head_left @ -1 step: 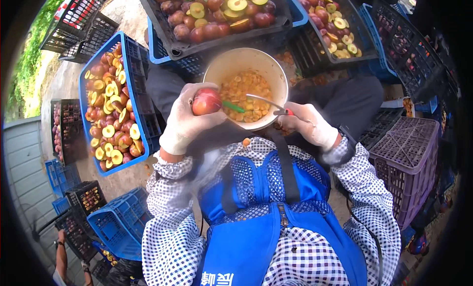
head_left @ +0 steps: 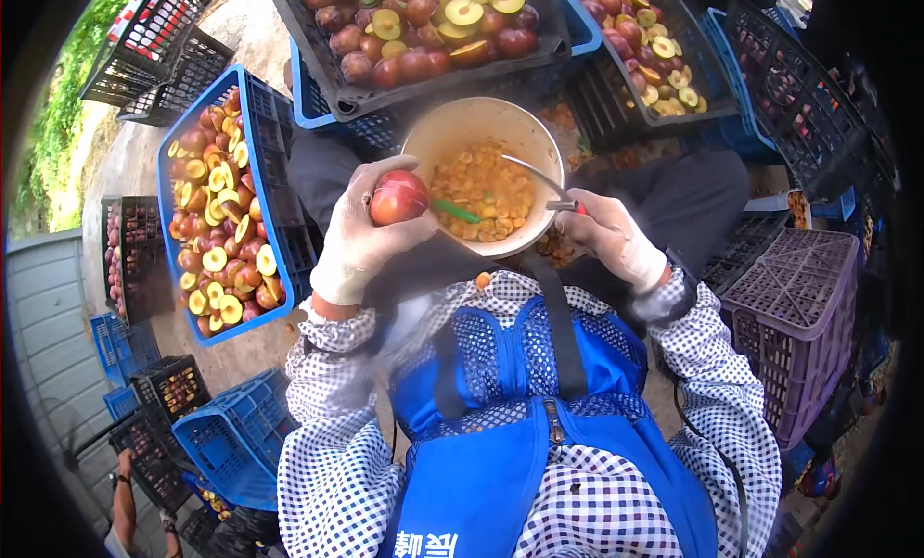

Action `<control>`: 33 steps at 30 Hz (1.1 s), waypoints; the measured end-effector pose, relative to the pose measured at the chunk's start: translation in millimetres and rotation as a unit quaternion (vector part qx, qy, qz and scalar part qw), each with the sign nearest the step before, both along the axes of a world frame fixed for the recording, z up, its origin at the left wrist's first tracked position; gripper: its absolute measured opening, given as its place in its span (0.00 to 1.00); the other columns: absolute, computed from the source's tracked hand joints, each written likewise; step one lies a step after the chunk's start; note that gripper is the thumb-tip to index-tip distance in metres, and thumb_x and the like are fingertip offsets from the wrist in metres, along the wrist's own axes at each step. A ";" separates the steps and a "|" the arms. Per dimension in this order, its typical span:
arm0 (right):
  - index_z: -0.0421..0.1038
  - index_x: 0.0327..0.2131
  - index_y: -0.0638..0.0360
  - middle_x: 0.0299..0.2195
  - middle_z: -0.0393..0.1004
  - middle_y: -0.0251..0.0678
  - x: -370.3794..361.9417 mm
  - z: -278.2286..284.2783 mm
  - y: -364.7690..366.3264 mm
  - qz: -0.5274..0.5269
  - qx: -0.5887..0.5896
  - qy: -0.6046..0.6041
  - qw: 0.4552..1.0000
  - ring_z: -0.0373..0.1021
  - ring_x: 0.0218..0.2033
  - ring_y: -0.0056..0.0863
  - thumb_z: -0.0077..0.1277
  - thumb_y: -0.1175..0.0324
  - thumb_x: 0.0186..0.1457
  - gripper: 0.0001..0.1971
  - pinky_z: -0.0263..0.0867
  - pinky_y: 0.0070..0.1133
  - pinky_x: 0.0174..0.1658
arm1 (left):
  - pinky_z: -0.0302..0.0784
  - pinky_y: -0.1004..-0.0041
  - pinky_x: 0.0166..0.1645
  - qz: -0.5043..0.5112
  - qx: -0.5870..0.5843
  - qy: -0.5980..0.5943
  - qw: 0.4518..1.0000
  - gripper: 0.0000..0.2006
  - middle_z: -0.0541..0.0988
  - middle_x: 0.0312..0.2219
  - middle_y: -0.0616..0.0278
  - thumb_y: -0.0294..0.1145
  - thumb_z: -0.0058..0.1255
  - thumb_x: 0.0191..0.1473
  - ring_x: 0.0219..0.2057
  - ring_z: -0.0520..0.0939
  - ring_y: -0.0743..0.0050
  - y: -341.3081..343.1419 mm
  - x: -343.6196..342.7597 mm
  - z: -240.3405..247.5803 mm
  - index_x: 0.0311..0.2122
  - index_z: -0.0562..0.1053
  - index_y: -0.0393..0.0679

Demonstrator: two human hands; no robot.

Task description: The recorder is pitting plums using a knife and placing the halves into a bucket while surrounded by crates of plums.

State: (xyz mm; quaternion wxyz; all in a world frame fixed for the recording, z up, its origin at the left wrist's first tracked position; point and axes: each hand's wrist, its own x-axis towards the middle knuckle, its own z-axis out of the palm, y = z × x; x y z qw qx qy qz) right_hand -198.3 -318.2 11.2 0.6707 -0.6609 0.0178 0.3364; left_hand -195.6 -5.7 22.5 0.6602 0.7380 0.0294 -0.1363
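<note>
A whole red plum (head_left: 399, 197) is gripped between the thumb and fingers of my gloved left hand (head_left: 351, 236), by the left rim of a cream-coloured bucket (head_left: 412, 139). My gloved right hand (head_left: 616, 239) is closed round the red handle of a small knife (head_left: 535, 173). Its thin curved blade reaches over the bucket's right side, apart from the plum. Inside the bucket lie many yellow-brown fruit pits (head_left: 491, 178). A slim green object (head_left: 455, 210) rests on them near the left; I cannot make out what it is.
Halved and whole plums fill a blue crate (head_left: 243, 125) at my left. A black crate (head_left: 337, 98) of plums stands ahead on a blue one, with another black crate (head_left: 630, 125) at the far right. Purple crates (head_left: 794, 289) are stacked at right. A person's arm (head_left: 125, 495) shows lower left.
My right hand has shifted slightly right, and the knife's blade has swung up and away from the plum. The left hand with the plum has hardly moved.
</note>
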 end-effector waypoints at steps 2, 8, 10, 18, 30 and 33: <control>0.71 0.52 0.63 0.25 0.68 0.20 5.3 8.9 8.6 -0.088 0.055 0.005 0.995 0.62 0.24 0.07 0.52 0.63 0.61 0.19 0.58 0.12 0.27 | 0.73 0.74 0.50 0.050 -0.058 -0.046 0.996 0.36 0.76 0.44 0.57 0.33 0.63 0.39 0.42 0.77 0.73 -12.6 -2.7 12.7 0.57 0.68 0.35; 0.74 0.40 0.63 0.24 0.68 0.22 23.4 27.1 81.8 -0.196 0.174 -0.106 0.959 0.63 0.25 0.11 0.58 0.62 0.58 0.13 0.60 0.14 0.29 | 0.71 0.75 0.49 0.008 -0.115 -0.064 0.991 0.39 0.72 0.51 0.56 0.46 0.55 0.44 0.45 0.76 0.70 -42.9 -1.0 11.9 0.60 0.64 0.35; 0.73 0.34 0.63 0.24 0.70 0.26 30.8 20.6 105.8 -0.201 0.093 -0.280 0.934 0.67 0.28 0.15 0.59 0.60 0.58 0.14 0.64 0.18 0.32 | 0.69 0.74 0.53 0.004 -0.098 -0.147 0.984 0.39 0.70 0.54 0.57 0.46 0.51 0.46 0.51 0.74 0.66 -60.8 2.0 4.1 0.62 0.63 0.36; 0.75 0.37 0.55 0.24 0.67 0.34 30.2 -9.0 122.6 -0.295 -0.027 -0.453 0.841 0.68 0.23 0.29 0.59 0.67 0.52 0.09 0.64 0.25 0.25 | 0.75 0.62 0.50 0.141 0.094 -0.345 0.923 0.30 0.79 0.44 0.48 0.57 0.42 0.63 0.44 0.82 0.50 -91.9 -8.7 -31.1 0.55 0.71 0.38; 0.68 0.21 0.61 0.20 0.68 0.32 37.8 6.5 111.8 -0.225 0.000 -0.506 0.833 0.65 0.21 0.20 0.60 0.73 0.50 0.10 0.60 0.23 0.24 | 0.69 0.76 0.31 0.105 -0.443 0.175 0.873 0.30 0.77 0.30 0.63 0.61 0.35 0.64 0.28 0.76 0.74 -88.5 -8.4 -19.7 0.49 0.72 0.42; 0.70 0.25 0.59 0.22 0.69 0.27 40.7 14.4 114.1 -0.276 0.172 -0.152 0.933 0.66 0.23 0.14 0.56 0.70 0.55 0.08 0.63 0.20 0.26 | 0.63 0.76 0.21 0.064 -0.466 0.205 0.858 0.29 0.75 0.24 0.64 0.60 0.34 0.64 0.20 0.72 0.76 -82.4 -4.1 -29.4 0.48 0.72 0.42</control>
